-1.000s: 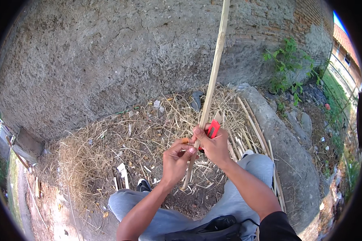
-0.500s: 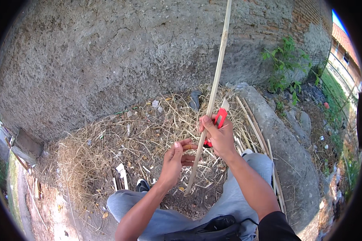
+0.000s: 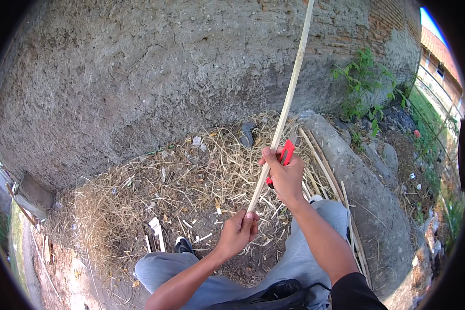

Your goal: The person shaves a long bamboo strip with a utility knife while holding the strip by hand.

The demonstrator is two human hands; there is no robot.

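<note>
A long pale bamboo strip (image 3: 293, 85) slants up from my hands and runs out of view at the top. My left hand (image 3: 237, 230) is closed around its lower end, thumb on top. Higher up, my right hand (image 3: 284, 173) pinches the strip between thumb and fingers. The same right hand also holds a red utility knife (image 3: 287, 153) in its palm, with the blade pointing up beside the strip. Part of the knife's handle is hidden behind the fingers.
Straw and shavings (image 3: 103, 212) cover the ground before a rough wall (image 3: 165, 77). More bamboo strips (image 3: 325, 160) lie beside a large stone (image 3: 367, 206) at the right. A dark shoe-like object (image 3: 247, 135) rests near the wall; a leafy plant (image 3: 364, 77) grows at the far right.
My left hand has moved down and right and closed on the strip's lower end, its fingers loose before. The strip has risen and leans more to the right.
</note>
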